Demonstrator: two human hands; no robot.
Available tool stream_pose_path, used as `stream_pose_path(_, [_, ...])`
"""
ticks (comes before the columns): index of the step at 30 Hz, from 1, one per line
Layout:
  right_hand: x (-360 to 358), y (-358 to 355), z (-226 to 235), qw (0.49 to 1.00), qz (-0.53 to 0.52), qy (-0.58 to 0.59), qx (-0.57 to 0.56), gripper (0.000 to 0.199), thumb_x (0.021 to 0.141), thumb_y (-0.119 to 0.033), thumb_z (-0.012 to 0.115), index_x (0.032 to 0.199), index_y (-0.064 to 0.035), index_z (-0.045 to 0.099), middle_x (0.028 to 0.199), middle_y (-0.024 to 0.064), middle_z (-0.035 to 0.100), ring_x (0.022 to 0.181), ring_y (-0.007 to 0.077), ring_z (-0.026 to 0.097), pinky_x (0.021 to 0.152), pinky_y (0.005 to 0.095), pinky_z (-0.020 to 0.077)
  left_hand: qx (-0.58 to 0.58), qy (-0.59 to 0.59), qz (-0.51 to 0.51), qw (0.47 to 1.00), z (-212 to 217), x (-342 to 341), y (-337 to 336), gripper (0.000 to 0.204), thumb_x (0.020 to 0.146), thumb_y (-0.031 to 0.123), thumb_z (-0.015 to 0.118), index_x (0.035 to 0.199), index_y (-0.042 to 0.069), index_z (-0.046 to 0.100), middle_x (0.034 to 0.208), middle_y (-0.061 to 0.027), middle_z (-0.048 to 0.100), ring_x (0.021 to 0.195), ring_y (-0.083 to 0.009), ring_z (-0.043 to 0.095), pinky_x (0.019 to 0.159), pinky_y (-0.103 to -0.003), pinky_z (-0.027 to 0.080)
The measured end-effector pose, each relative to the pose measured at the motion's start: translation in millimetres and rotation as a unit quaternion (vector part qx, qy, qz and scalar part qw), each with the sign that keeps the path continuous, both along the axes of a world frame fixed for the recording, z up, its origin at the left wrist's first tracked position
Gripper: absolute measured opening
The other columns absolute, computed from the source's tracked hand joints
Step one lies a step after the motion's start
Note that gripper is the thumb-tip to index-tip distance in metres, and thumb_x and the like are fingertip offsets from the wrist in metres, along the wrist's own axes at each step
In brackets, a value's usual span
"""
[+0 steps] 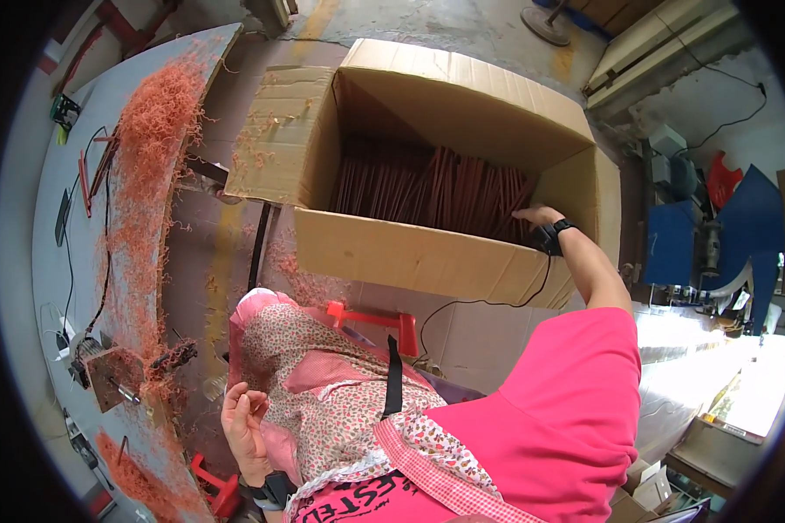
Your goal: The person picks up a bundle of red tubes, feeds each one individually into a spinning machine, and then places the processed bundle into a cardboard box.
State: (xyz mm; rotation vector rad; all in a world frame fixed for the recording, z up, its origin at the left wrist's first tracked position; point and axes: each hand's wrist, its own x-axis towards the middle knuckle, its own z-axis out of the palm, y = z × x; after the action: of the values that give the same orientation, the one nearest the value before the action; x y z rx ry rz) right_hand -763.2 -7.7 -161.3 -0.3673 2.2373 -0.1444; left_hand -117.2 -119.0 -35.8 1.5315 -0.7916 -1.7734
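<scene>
My right hand (541,215) reaches over the near wall of a big cardboard box (427,253). Its visible fingers stretch out against the right end of a row of thin dark red strips (462,187) standing on edge inside; the lower fingers are hidden behind the cardboard. A black band with a small dark device and a cable is on that wrist. My left hand (246,427) hangs beside my lap, palm up, fingers loosely bent and apart, with nothing visible in it. Its wrist also carries a dark band.
Left of me runs a long pale table (139,261) strewn with curly red shavings (161,105), cables and a small motor device (105,370). Red plastic stools (384,321) stand low beside my legs. Blue machinery (676,244) is at the right, and a round metal base (545,26) on the far floor.
</scene>
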Motion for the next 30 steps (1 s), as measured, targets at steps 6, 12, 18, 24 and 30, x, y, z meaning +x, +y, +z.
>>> stream_pose_path(6, [41,-67,4,0.955,0.039,-0.008,-0.294,0.051,0.083,-0.028,0.062,0.12,0.006,0.052,0.087,0.0112,0.063,0.077,0.0187,0.06,0.068,0.0318,0.0487,-0.043,-0.06,0.007,0.997,24,39,16,0.027,0.086,0.015,0.06,0.11,0.004,0.055,0.086,-0.0044,0.063,0.08,-0.0143,0.06,0.075,-0.027,0.047])
stream_pose_path(12, [207,-145,107,0.89,0.195,-0.098,-0.4,0.038,0.088,-0.011,0.056,0.124,0.0028,0.051,0.1,0.0057,0.062,0.09,0.0131,0.057,0.082,0.026,0.0462,-0.097,-0.057,0.04,0.993,45,73,53,0.027,0.087,0.015,0.063,0.109,0.001,0.058,0.1,-0.004,0.061,0.094,-0.0108,0.057,0.085,-0.025,0.046])
stream_pose_path(18, [367,-183,107,0.684,0.579,-0.126,-0.426,0.031,0.089,-0.011,0.055,0.119,0.0,0.054,0.091,0.01,0.065,0.081,0.0182,0.061,0.072,0.0311,0.0479,-0.134,-0.179,0.271,0.936,108,135,202,0.027,0.086,0.018,0.065,0.107,0.002,0.059,0.094,-0.0022,0.062,0.088,-0.0086,0.058,0.08,-0.024,0.047])
stream_pose_path(24, [514,-186,126,0.436,0.788,-0.182,-0.395,0.029,0.087,-0.007,0.055,0.114,0.0003,0.055,0.088,0.0148,0.065,0.074,0.0239,0.064,0.064,0.0351,0.0493,-0.066,-0.425,0.599,0.675,175,209,416,0.021,0.085,0.012,0.062,0.103,0.001,0.06,0.086,-0.0038,0.063,0.079,-0.0088,0.059,0.069,-0.022,0.048])
stream_pose_path(30, [591,-163,106,0.35,0.865,-0.21,-0.29,0.027,0.084,-0.006,0.058,0.11,0.0012,0.056,0.085,0.0158,0.065,0.071,0.0251,0.065,0.061,0.0343,0.0502,0.236,-0.616,0.504,0.557,72,294,621,0.046,0.072,0.025,0.072,0.11,0.002,0.058,0.095,-0.0108,0.064,0.09,-0.0255,0.061,0.081,-0.032,0.048])
